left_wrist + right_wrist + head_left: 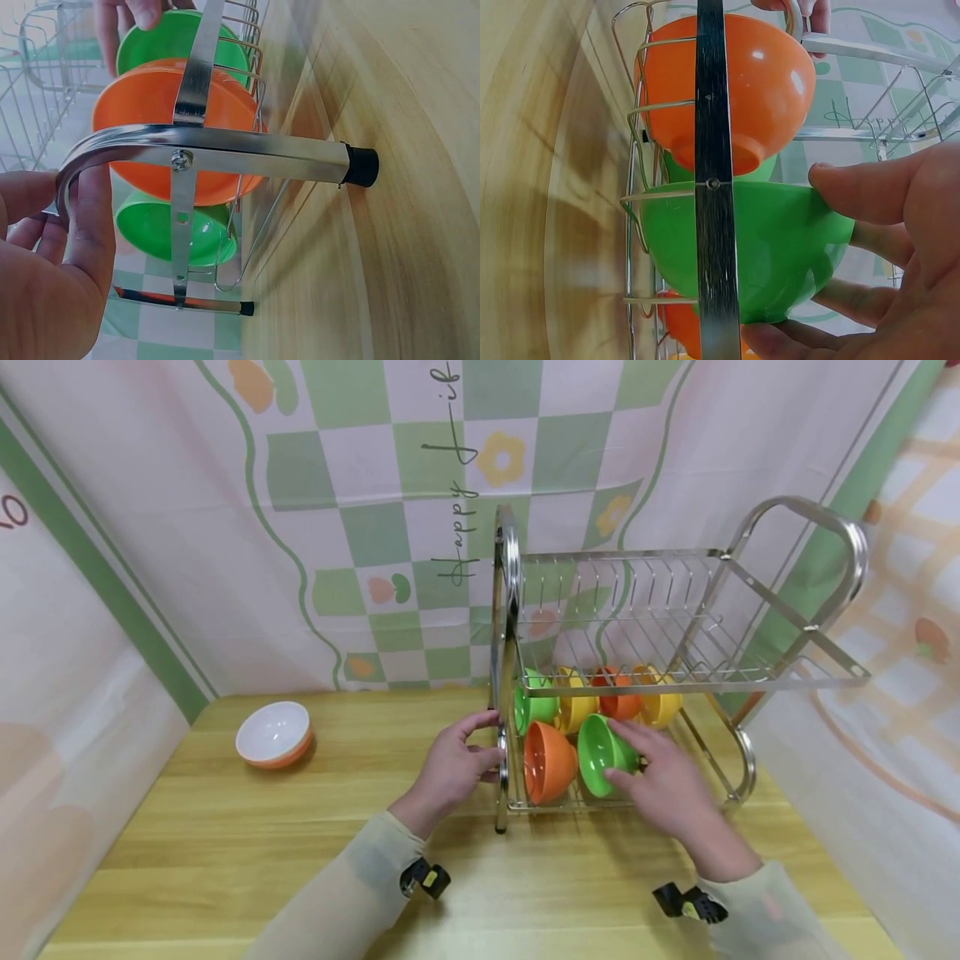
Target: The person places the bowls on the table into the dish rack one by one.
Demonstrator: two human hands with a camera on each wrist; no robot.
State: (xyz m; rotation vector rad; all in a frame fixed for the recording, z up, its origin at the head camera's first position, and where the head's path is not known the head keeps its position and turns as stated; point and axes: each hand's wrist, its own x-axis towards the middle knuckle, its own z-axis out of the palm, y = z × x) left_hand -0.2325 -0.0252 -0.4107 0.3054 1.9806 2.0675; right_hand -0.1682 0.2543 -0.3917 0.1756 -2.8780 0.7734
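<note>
Left of the metal rack (675,688), an orange bowl with a white inside (273,735) sits on the table (360,735). The left hand (450,768) grips the rack's left end frame. On the rack's lower tier, a back row of bowls (576,710) runs green, yellow, orange, yellow; in front, a tilted orange bowl (551,762), then the front green bowl (603,757), grasped between thumb and fingers by the right hand (667,781).

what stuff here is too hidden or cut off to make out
Head: part of the back orange bowl, behind the rack's upper bar.
Left wrist: most of the right hand, cut off by the top edge.
Right wrist: most of the left hand, cut off by the top edge.
Right wrist: a strip of the front green bowl, behind a metal bar.
</note>
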